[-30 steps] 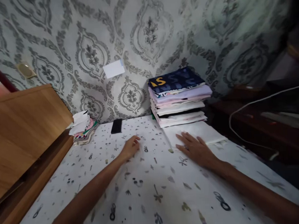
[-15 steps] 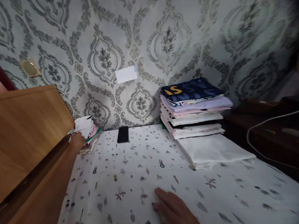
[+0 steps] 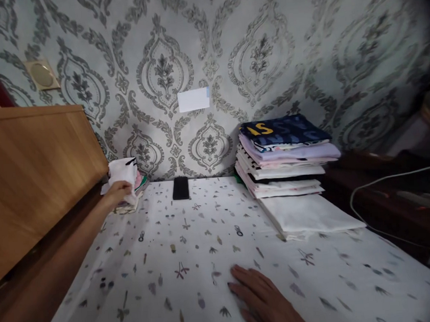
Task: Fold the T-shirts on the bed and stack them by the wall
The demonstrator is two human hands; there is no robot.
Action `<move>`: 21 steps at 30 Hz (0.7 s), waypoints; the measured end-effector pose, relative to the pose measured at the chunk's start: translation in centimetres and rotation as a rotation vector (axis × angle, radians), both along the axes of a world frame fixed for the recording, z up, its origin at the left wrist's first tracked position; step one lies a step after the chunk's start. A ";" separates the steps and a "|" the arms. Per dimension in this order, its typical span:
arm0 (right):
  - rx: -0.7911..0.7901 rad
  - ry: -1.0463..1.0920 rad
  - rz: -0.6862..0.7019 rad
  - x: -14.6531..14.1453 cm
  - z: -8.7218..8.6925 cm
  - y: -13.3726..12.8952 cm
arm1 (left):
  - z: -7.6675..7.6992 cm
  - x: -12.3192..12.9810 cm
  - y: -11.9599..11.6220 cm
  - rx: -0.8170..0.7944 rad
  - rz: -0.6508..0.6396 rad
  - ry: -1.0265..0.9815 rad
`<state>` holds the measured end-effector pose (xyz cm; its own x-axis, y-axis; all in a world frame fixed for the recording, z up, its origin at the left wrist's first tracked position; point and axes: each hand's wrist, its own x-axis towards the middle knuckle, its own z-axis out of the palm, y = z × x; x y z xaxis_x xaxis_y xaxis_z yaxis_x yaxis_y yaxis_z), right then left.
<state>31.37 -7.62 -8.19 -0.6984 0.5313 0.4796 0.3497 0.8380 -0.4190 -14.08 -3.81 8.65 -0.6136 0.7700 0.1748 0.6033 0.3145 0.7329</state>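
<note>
At the left, my left hand [image 3: 119,192] grips a white folded garment [image 3: 123,169] with a black mark, which lies on top of a small stack of clothes [image 3: 140,182]. Pink and green edges show beneath it. My right hand [image 3: 259,293] rests on the patterned white sheet [image 3: 205,230] near the front, fingers stretched out and holding nothing. To its upper right stands a tall pile of folded clothes [image 3: 283,156], topped by a navy garment [image 3: 290,129] with yellow and blue lettering.
A black phone [image 3: 180,188] lies by the wall. A white folded cloth [image 3: 310,213] lies in front of the tall pile. A wooden cabinet [image 3: 36,183] borders the left side. A white cable [image 3: 382,181] runs along the dark right side.
My left hand has moved slightly right and up, and the white garment in its grip now hangs down at the front. My right hand stays on the sheet. The view has shifted slightly.
</note>
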 end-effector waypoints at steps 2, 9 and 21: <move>-0.035 0.011 -0.007 0.1 0.0 0.0 | 0.1 5.3 -3.8 -0.009 -0.332 -0.194; -0.341 0.115 -0.029 -0.1 2.9 -2.1 | -0.4 22.2 -18.2 -0.507 -1.116 -0.728; -0.721 0.179 0.016 1.7 7.3 -8.9 | -1.3 22.8 -21.4 -0.072 -0.479 -1.060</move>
